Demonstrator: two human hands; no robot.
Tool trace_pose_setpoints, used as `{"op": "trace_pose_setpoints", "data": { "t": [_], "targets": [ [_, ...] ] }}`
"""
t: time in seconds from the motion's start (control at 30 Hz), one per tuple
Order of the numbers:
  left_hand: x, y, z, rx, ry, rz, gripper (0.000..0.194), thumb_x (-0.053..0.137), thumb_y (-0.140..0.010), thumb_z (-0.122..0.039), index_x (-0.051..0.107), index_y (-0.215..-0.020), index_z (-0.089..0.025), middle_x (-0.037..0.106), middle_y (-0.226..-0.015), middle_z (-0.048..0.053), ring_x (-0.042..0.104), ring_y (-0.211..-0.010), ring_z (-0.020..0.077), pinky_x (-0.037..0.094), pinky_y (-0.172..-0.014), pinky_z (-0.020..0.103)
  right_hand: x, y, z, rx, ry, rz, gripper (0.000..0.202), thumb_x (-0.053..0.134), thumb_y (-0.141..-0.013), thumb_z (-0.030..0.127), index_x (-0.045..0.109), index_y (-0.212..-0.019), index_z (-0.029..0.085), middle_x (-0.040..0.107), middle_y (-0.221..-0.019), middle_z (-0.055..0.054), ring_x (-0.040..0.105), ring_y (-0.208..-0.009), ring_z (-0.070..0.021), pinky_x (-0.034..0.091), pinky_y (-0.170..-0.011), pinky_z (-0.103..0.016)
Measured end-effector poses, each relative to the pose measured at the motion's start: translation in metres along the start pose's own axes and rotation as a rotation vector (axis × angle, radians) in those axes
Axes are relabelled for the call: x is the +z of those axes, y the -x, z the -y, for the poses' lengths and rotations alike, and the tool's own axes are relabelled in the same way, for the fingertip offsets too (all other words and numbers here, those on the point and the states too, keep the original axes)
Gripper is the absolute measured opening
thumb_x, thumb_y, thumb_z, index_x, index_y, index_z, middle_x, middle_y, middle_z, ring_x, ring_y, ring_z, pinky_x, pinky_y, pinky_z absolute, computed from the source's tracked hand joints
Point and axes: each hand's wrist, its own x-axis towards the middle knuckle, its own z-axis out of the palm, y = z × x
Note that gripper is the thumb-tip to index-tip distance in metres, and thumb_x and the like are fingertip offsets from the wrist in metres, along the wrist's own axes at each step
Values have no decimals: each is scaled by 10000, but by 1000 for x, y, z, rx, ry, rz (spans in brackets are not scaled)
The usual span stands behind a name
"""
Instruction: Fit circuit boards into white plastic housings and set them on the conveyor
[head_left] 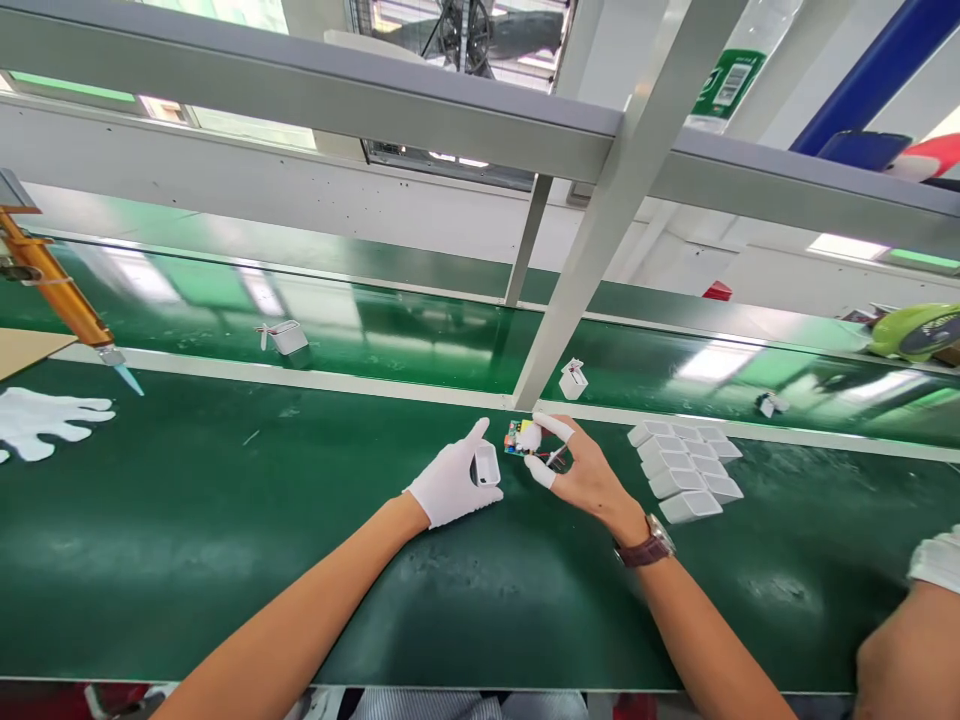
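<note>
My left hand (454,478), in a white glove, is closed around a small white plastic case (487,465) whose open side faces up and to the right. Just right of it, my right hand (581,465) pinches a small circuit board (516,438) between thumb and forefinger, both in white finger cots. Yellow and white parts sit on the board, and thin dark and red wires trail below it. A narrow gap separates the board from the case. To the right stand several empty white cases (679,465) in rows on the green work surface (360,580).
A spare white glove (49,422) lies at left below an orange dispenser with a blue tip (64,285). Beyond the rail, the green belt (420,335) carries several wired white cases. A grey post (577,250) rises ahead. Another person's arm (911,640) is at lower right.
</note>
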Motion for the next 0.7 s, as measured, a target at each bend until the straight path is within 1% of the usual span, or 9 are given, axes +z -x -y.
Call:
{"op": "trace_pose_setpoints", "data": {
  "t": [0.1,0.2,0.27,0.33,0.4,0.43,0.57,0.7],
  "targets": [
    [-2,-1,4,3,6,-23,1037,776,-701,-323,238,-1584,-238,669,-1198,71,623,-1155,300,478,-1038,452,12,3,-1,39,-7,16,558,638,-858,249,493,-1396,270,616,-1244,-86,687,-951,-218,638,-676,-332],
    [-5,-3,6,31,27,-80,984,739,-720,-247,250,-1574,-236,671,-1160,57,643,-1099,261,504,-1012,421,22,9,-10,24,7,-22,543,642,-864,253,495,-1387,258,606,-1265,-101,691,-936,-213,640,-672,-329],
    [-5,-4,8,73,22,-128,989,715,-716,-179,228,-1574,-250,666,-1142,41,650,-1041,226,508,-1008,405,27,14,-14,-29,21,-51,528,639,-873,240,495,-1381,262,598,-1280,-106,682,-1000,-226,643,-747,-355],
    [-4,-5,11,114,6,-177,988,690,-712,-132,216,-1570,-259,650,-1145,41,645,-1006,209,509,-1006,408,28,17,-15,-111,41,-82,517,632,-881,218,497,-1378,269,593,-1289,-106,656,-1096,-244,623,-871,-404],
    [-2,-6,15,165,-11,-216,969,664,-708,-102,222,-1558,-251,628,-1157,58,636,-1007,212,513,-999,428,27,19,-11,-179,56,-110,510,627,-888,191,503,-1375,274,596,-1271,-106,635,-1146,-253,591,-949,-439],
    [0,-6,17,192,-21,-232,955,655,-702,-92,236,-1547,-241,616,-1164,71,630,-1020,221,516,-992,440,26,20,-8,-200,63,-119,509,627,-887,178,509,-1372,275,598,-1257,-106,637,-1140,-252,587,-954,-443],
    [5,-7,24,251,-59,-268,892,651,-668,-75,319,-1482,-226,565,-1186,104,609,-1073,250,530,-971,460,22,23,7,-274,95,-149,551,642,-879,145,499,-1392,286,608,-1231,-112,653,-1104,-257,603,-914,-440],
    [8,-5,25,300,-57,-276,823,664,-693,-106,355,-1447,-224,547,-1182,114,598,-1095,267,534,-961,475,23,27,15,-323,74,-142,616,657,-882,143,443,-1444,277,619,-1239,-126,652,-1120,-269,608,-914,-455]
  ]
}}
